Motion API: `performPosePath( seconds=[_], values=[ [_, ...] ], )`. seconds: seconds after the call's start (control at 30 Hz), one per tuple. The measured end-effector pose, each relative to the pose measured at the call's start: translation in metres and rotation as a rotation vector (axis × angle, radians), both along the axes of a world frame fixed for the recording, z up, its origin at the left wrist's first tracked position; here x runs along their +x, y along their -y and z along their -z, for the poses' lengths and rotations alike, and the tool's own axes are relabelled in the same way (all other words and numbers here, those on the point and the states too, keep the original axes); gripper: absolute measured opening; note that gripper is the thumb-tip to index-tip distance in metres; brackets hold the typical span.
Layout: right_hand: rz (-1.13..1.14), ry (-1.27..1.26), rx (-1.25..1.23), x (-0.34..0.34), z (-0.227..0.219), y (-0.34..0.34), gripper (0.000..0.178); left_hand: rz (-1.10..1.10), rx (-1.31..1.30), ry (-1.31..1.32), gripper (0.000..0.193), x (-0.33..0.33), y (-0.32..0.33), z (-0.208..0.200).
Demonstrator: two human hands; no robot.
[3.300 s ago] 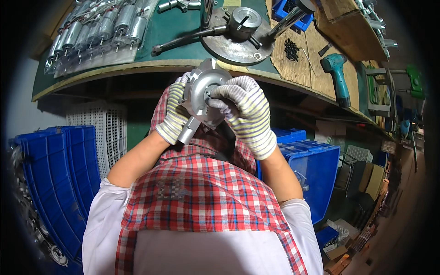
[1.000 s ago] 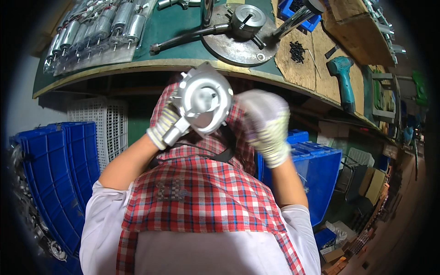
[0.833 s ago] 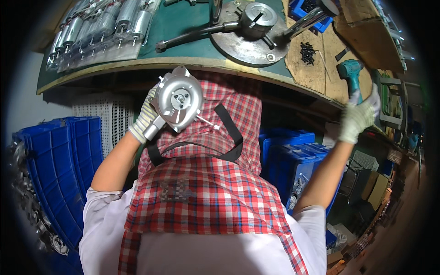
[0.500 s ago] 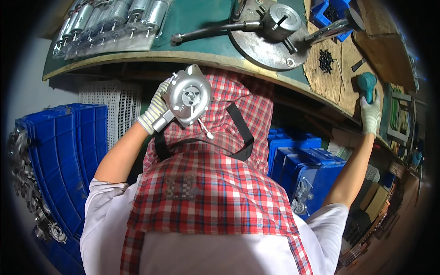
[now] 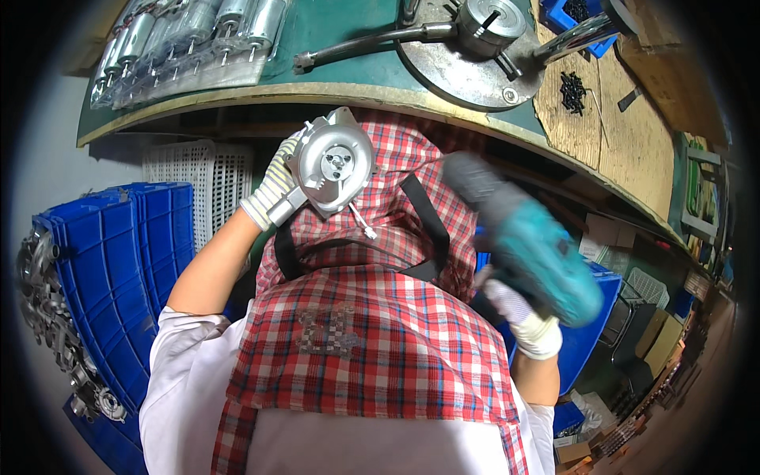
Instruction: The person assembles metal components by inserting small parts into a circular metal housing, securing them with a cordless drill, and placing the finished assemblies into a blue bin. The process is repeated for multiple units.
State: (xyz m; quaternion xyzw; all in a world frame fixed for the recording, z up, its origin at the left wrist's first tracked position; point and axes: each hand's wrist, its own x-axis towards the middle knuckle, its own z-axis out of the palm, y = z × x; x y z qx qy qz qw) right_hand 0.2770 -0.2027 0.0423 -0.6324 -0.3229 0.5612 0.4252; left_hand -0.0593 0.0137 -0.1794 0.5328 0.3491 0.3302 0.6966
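Note:
My left hand [image 5: 274, 188], in a striped glove, is closed around the side of a round silver metal blower housing [image 5: 362, 162]. The housing is held over my lap, its open round face with a hub in the middle turned up to me. A short white cable with a plug [image 5: 369, 232] hangs from its lower side. In my gloved right hand [image 5: 524, 321] is a teal cordless drill [image 5: 546, 253], smeared by motion. Its dark chuck points up and left toward the housing but stays apart from it. The drill's body partly hides my right fingers.
On the green bench lie several silver motors [image 5: 198, 43] in clear plastic. A round metal fixture [image 5: 455, 75] with a long lever stands beside them. Black screws [image 5: 571, 93] are heaped on the wooden board. Blue crates [image 5: 103, 253] stand to the left, a white basket [image 5: 202, 178] below the bench.
My right hand has lifted the drill off the bench at the right and swung it down and left, in front of me. The housing in my left hand has barely shifted.

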Motion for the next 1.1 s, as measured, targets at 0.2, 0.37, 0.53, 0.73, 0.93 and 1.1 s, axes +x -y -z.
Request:
performPosePath(
  seconds=[0.2,0.37,0.53,0.73,0.93,1.1],
  values=[
    [-0.313,0.135,0.104,-0.017,0.038,-0.016,0.035,-0.077,0.108,-0.004,0.026,0.008,0.005,-0.014],
    [-0.411,0.267,0.049,-0.014,0.034,-0.025,0.033,-0.048,0.208,-0.097,0.026,0.008,0.007,-0.024],
    [-0.619,0.67,0.39,-0.003,0.049,-0.023,0.028,-0.06,0.19,-0.093,0.027,0.011,0.007,-0.028],
    [-0.692,0.622,0.228,-0.001,0.036,-0.023,0.032,0.069,0.425,-0.343,0.028,0.016,-0.001,-0.048],
    [-0.653,0.497,0.109,0.001,0.032,-0.029,0.032,0.057,0.379,-0.359,0.028,0.02,0.0,-0.058],
    [-0.679,0.547,0.192,0.003,0.033,-0.035,0.029,0.133,0.728,-0.664,0.041,0.019,-0.007,-0.064]
  ],
)
